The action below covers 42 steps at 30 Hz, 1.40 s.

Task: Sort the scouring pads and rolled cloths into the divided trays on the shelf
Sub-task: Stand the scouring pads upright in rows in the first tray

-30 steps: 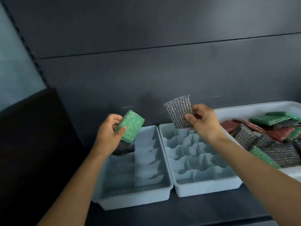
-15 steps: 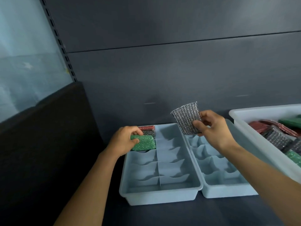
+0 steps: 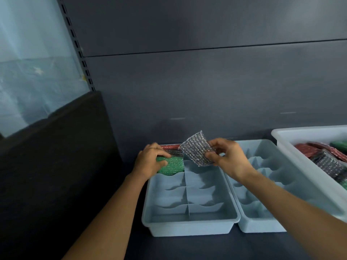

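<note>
Left hand [image 3: 150, 162] grips a glittery green scouring pad [image 3: 172, 166] in the pale-blue divided tray [image 3: 187, 228], far-left cell — right hand [image 3: 230, 158] pinches a silver mesh pad [image 3: 196, 149], floppy enough to snag dividers.

A green scouring pad [image 3: 171, 164], a silver-grey glittery pad [image 3: 197, 149], pale blue trays [image 3: 189, 225], dark grey shelf wall [image 3: 206, 87].

Your left grip [image 3: 150, 162] covers the green pad's [image 3: 174, 167] left end in the left tray's [image 3: 189, 228] far-left cell. A red pad [image 3: 170, 146] and a dark pad [image 3: 175, 152] at the tray's back wall show only slivers behind the silver pad [image 3: 197, 151]. Right of the tray, the bin [image 3: 304, 130] runs off frame.
</note>
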{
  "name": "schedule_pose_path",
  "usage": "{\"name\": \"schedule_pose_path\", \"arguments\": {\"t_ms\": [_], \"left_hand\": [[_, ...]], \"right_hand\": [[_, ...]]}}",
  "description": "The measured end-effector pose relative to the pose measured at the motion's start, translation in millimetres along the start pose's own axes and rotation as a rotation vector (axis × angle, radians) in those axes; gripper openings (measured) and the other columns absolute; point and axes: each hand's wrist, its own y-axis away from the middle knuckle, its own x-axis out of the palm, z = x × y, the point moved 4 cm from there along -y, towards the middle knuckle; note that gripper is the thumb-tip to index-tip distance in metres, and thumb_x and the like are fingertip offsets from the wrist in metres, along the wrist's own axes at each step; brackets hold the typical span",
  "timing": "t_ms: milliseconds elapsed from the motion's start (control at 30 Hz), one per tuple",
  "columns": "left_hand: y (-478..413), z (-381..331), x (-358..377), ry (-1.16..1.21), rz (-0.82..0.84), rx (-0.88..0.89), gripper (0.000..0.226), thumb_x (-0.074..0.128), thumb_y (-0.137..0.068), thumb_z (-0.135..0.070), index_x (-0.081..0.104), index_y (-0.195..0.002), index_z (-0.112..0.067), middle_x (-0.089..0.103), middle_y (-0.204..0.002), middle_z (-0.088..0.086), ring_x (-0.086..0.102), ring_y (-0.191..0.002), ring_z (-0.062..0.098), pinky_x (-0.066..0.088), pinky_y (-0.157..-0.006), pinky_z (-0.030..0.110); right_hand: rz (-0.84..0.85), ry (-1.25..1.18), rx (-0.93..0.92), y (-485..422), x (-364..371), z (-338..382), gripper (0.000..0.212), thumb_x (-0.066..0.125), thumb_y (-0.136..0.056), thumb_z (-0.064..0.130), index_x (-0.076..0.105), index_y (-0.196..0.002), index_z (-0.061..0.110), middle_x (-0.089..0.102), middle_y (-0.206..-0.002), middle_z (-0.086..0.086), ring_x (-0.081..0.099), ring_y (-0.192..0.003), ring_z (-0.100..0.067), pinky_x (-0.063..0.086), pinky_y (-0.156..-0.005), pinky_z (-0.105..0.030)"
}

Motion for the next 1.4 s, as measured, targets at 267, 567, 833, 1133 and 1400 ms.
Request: {"name": "schedule_pose_path", "arguments": {"t_ms": [267,567,833,1133,1400], "left_hand": [[19,28,-11,0.516,-0.048,-0.272,0.024,0.056,-0.093,0.004,0.070,-0.111,-0.002,0.072,-0.109,0.010,0.064,-0.098,0.011,0.047,-0.092,0.021],[26,26,-8,0.656,-0.049,-0.311,0.025,0.046,-0.102,-0.017,0.066,-0.116,-0.010,0.071,-0.109,0.005,0.066,-0.103,0.011,0.048,-0.099,0.033],[31,14,-15,0.355,-0.002,-0.214,0.030,0.056,-0.097,-0.011,0.063,-0.126,-0.010,0.066,-0.123,0.003,0.061,-0.113,0.013,0.044,-0.093,0.018],[11,-126,1,0.341,-0.034,0.057,0.025,0.062,-0.091,-0.021,0.067,-0.115,-0.017,0.071,-0.096,-0.007,0.066,-0.093,0.004,0.048,-0.089,0.019],[-22,-293,96,0.476,0.229,0.281,0.023,0.061,-0.093,-0.015,0.070,-0.114,-0.014,0.073,-0.100,-0.003,0.067,-0.091,0.007,0.051,-0.086,0.020]], "right_hand": [[0.084,0.352,-0.124,-14,73,7,0.018,0.073,-0.080,0.017,0.057,-0.085,0.023,0.065,-0.080,0.000,0.060,-0.074,-0.021,0.049,-0.069,-0.033],[0.277,0.918,-0.344,-16,121,20,0.023,0.050,-0.087,0.007,0.062,-0.106,0.015,0.060,-0.113,-0.007,0.055,-0.108,-0.028,0.045,-0.074,-0.033],[0.305,0.919,-0.323,-15,112,19,0.024,0.055,-0.092,0.027,0.066,-0.112,0.022,0.050,-0.120,-0.005,0.045,-0.118,-0.024,0.041,-0.083,-0.031],[0.060,0.688,-0.221,23,-49,12,0.025,0.062,-0.090,0.026,0.068,-0.114,0.022,0.061,-0.115,-0.002,0.053,-0.113,-0.024,0.040,-0.097,-0.038],[-0.242,0.646,0.062,35,-241,-35,0.016,0.062,-0.088,0.013,0.075,-0.096,0.020,0.071,-0.100,-0.003,0.066,-0.091,-0.023,0.052,-0.087,-0.038]]}}
